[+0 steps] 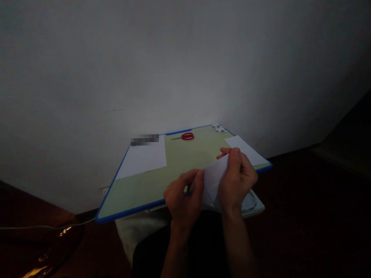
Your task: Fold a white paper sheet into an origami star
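Between my two hands is a folded piece of white paper (213,178), held up over the near edge of the table. My left hand (185,195) pinches its left side between thumb and fingers. At the upper right corner, my right hand (238,177) grips the paper with the thumb on top, some fingers curled behind. A crease or edge runs down the lower part of the paper. Red-handled scissors (187,136) lie farther back, blades pointing left, apart from both hands.
The small green table (139,193) has a blue rim and stands against a pale wall. White sheets (145,158) lie at its left and at its right (249,150). Small paper scraps (219,128) are heaped at the back right corner. A white cable (49,227) runs off left.
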`<action>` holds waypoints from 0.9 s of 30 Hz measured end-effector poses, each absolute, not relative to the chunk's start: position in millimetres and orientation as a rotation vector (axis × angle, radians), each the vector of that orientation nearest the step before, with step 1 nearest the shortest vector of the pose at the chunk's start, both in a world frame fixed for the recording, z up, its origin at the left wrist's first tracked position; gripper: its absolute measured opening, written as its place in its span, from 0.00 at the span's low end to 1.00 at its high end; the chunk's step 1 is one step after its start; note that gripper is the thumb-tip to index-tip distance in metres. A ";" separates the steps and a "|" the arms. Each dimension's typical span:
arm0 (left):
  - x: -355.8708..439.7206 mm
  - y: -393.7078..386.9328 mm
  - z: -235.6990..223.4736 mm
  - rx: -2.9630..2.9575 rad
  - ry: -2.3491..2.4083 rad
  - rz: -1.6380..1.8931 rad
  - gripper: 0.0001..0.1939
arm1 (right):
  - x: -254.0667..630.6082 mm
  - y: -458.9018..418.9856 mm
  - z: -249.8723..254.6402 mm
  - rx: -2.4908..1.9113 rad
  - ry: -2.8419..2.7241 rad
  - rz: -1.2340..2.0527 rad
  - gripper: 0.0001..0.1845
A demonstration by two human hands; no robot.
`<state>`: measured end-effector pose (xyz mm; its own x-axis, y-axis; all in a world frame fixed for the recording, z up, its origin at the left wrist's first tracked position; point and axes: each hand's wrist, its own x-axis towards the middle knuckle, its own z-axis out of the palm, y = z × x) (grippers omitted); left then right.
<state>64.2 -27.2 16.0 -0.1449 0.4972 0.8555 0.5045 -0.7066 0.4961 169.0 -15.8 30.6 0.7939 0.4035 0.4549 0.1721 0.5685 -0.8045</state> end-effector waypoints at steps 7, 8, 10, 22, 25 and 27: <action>64.4 -26.2 14.4 -2.030 -1.239 -2.100 0.06 | 174.8 -13.4 25.4 -0.799 -0.815 0.426 0.20; 64.1 -25.6 13.6 -2.023 -1.238 -2.121 0.06 | 175.9 -13.4 24.7 -0.751 -0.846 0.481 0.18; 63.3 -25.0 12.5 -2.001 -1.240 -2.169 0.05 | 178.0 -13.9 24.7 -0.682 -0.874 0.554 0.14; 62.1 -26.8 25.1 -2.244 -1.392 -2.295 0.05 | 186.8 -13.8 22.6 -0.721 -0.962 0.646 0.13; 57.8 -23.0 20.3 -2.317 -1.375 -2.281 0.09 | 190.3 -12.4 22.5 -0.730 -0.962 0.552 0.12; 51.4 -19.7 18.1 -2.449 -1.288 -2.241 0.15 | 195.0 -13.8 25.3 -0.759 -1.037 0.473 0.11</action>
<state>51.4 -19.7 18.1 -0.0081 0.7322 0.6811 0.2201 -0.6631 0.7154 195.0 -13.8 25.3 0.4456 0.6740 0.5892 -0.0025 0.6591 -0.7520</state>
